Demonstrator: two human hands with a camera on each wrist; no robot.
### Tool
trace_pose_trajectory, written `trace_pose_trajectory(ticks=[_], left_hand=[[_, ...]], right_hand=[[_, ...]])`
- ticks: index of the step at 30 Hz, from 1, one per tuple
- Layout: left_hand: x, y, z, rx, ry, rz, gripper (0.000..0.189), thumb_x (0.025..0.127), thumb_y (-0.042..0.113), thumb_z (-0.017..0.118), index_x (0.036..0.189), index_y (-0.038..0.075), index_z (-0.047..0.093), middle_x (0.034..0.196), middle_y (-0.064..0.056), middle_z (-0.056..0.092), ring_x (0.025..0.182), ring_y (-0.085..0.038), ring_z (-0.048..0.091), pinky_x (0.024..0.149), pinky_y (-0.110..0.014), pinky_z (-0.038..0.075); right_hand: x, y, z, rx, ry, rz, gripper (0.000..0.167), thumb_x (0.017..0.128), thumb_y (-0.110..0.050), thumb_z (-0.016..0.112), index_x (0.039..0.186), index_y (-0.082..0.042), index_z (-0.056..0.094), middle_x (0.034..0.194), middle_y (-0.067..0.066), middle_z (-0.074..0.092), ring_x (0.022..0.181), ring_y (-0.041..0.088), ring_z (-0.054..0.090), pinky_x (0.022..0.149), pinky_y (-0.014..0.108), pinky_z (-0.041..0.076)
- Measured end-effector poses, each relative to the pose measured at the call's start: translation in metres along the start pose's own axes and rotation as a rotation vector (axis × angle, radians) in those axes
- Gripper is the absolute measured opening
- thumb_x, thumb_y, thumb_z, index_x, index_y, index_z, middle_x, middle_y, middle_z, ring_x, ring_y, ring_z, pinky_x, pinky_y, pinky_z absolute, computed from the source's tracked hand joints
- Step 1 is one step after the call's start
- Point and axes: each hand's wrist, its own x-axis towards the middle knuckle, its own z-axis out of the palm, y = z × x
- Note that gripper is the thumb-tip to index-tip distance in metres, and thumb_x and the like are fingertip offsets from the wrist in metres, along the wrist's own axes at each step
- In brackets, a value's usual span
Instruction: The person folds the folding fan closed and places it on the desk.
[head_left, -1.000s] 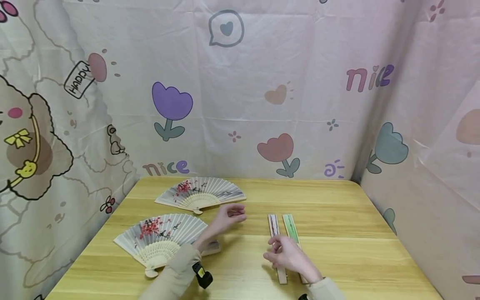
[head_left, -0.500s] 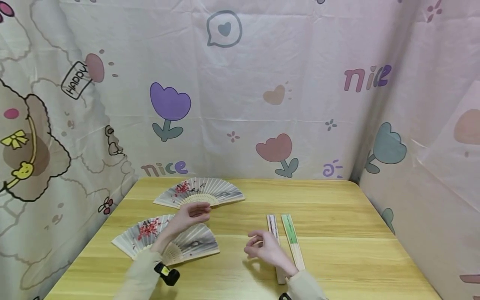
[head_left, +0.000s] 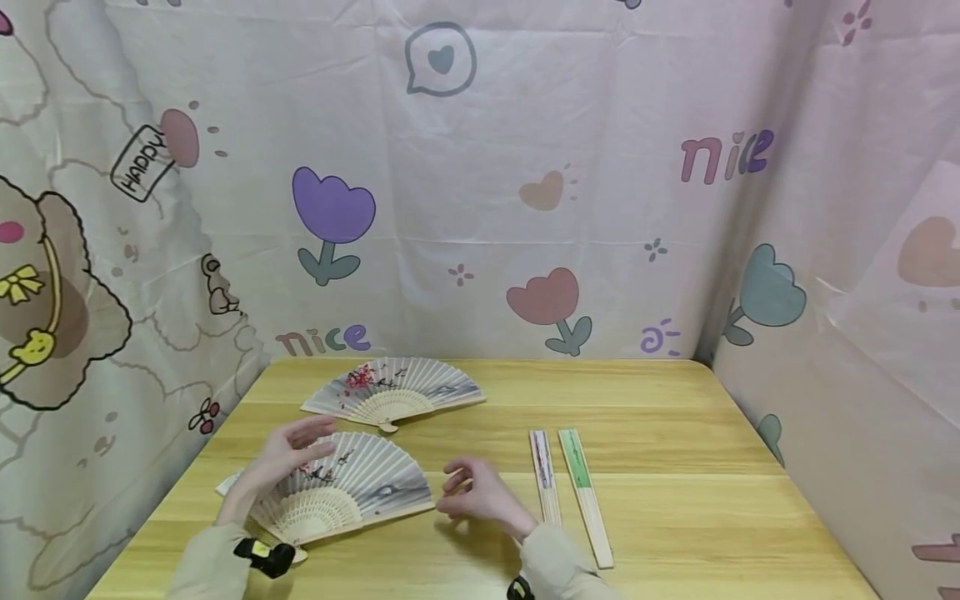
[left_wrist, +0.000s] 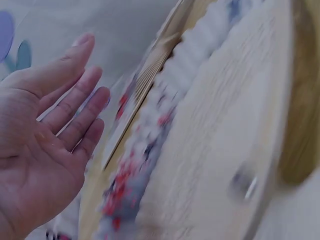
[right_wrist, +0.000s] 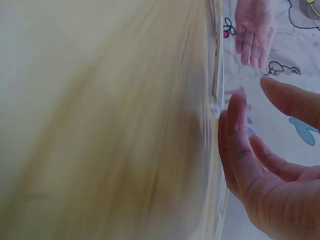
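Two spread folding fans with red blossoms lie on the wooden table, a near fan and a far fan. Over the left part of the near fan hovers my left hand, fingers loosely extended and holding nothing; the left wrist view shows its bare palm beside the fan. My right hand is just off the near fan's right end, fingers gently bent, a gap between thumb and fingers. To its right lie two folded fans, one purple-patterned and one green.
The wooden table stretches out right of the folded fans. A printed cloth curtain hangs behind it and along both sides. Wrist cameras are strapped over the sleeves.
My left hand has moved left, from right of the near fan to above its left part. My right hand has moved left, away from the folded fans, toward the near fan's right end.
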Motion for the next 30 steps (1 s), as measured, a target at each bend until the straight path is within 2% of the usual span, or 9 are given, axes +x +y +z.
trace_pose_trajectory(ticks=[4,8,12,15,17,19,21,24,30], left_hand=[[-0.015,-0.009,-0.025,0.038,0.079,-0.03,0.058,0.095,0.018,0.07,0.142,-0.006,0.047,0.123,0.011,0.07,0.108,0.01,0.059,0.085,-0.01,0.054],[-0.03,-0.022,-0.044,0.086,0.154,-0.08,0.063,0.094,0.02,0.072,0.146,-0.003,0.044,0.112,0.038,0.059,0.105,0.021,0.051,0.088,-0.004,0.046],[-0.041,-0.036,-0.053,0.138,0.213,-0.157,0.07,0.093,0.026,0.073,0.149,-0.001,0.039,0.109,0.045,0.05,0.103,0.024,0.041,0.103,-0.036,0.047],[-0.047,-0.044,-0.055,0.175,0.231,-0.225,0.076,0.093,0.03,0.074,0.15,-0.002,0.036,0.122,0.029,0.054,0.112,0.007,0.046,0.101,-0.049,0.046],[-0.05,-0.048,-0.055,0.183,0.213,-0.272,0.081,0.094,0.032,0.072,0.153,-0.003,0.03,0.14,0.006,0.053,0.123,-0.013,0.047,0.101,-0.041,0.048],[-0.052,-0.051,-0.055,0.183,0.192,-0.317,0.086,0.094,0.033,0.072,0.155,-0.004,0.024,0.154,-0.02,0.038,0.132,-0.036,0.041,0.105,-0.042,0.047],[-0.052,-0.053,-0.054,0.158,0.176,-0.349,0.091,0.094,0.033,0.072,0.157,-0.005,0.018,0.158,-0.032,0.023,0.138,-0.048,0.03,0.113,-0.054,0.041],[-0.051,-0.054,-0.054,0.157,0.169,-0.375,0.097,0.091,0.03,0.075,0.157,-0.007,0.014,0.158,-0.038,0.018,0.141,-0.053,0.023,0.118,-0.07,0.025],[-0.051,-0.054,-0.055,0.245,0.152,-0.389,0.1,0.087,0.029,0.079,0.154,-0.01,0.016,0.153,-0.042,0.022,0.139,-0.057,0.027,0.117,-0.072,0.025]], right_hand=[[0.009,-0.001,0.008,0.003,-0.004,0.014,0.053,0.075,0.009,0.077,0.123,0.013,0.055,0.105,0.027,0.064,0.073,0.014,0.06,0.062,0.034,0.066],[0.018,0.0,0.015,0.002,0.008,0.019,0.051,0.074,0.01,0.078,0.12,0.011,0.057,0.103,0.025,0.064,0.065,0.014,0.06,0.059,0.034,0.065],[0.023,0.002,0.02,0.012,0.008,0.034,0.05,0.074,0.009,0.079,0.119,0.01,0.057,0.101,0.024,0.064,0.059,0.015,0.059,0.055,0.03,0.062],[0.025,0.004,0.023,-0.012,0.025,0.026,0.049,0.073,0.009,0.081,0.116,0.009,0.058,0.098,0.023,0.064,0.065,0.016,0.058,0.052,0.026,0.059],[0.026,0.005,0.024,-0.036,0.041,0.019,0.049,0.071,0.01,0.082,0.115,0.008,0.059,0.097,0.022,0.064,0.071,0.016,0.057,0.052,0.024,0.057],[0.026,0.006,0.024,-0.072,0.056,0.012,0.049,0.069,0.009,0.083,0.113,0.007,0.061,0.097,0.021,0.065,0.077,0.017,0.056,0.055,0.022,0.053],[0.027,0.007,0.025,-0.095,0.063,0.014,0.051,0.068,0.009,0.085,0.112,0.006,0.061,0.096,0.019,0.064,0.078,0.017,0.055,0.058,0.021,0.051],[0.027,0.008,0.025,-0.134,0.072,0.017,0.053,0.065,0.008,0.086,0.112,0.004,0.061,0.093,0.016,0.062,0.075,0.014,0.053,0.059,0.019,0.047],[0.026,0.013,0.027,-0.188,0.088,0.006,0.051,0.066,0.01,0.085,0.11,0.003,0.061,0.08,0.008,0.059,0.062,0.009,0.049,0.049,0.017,0.045]])
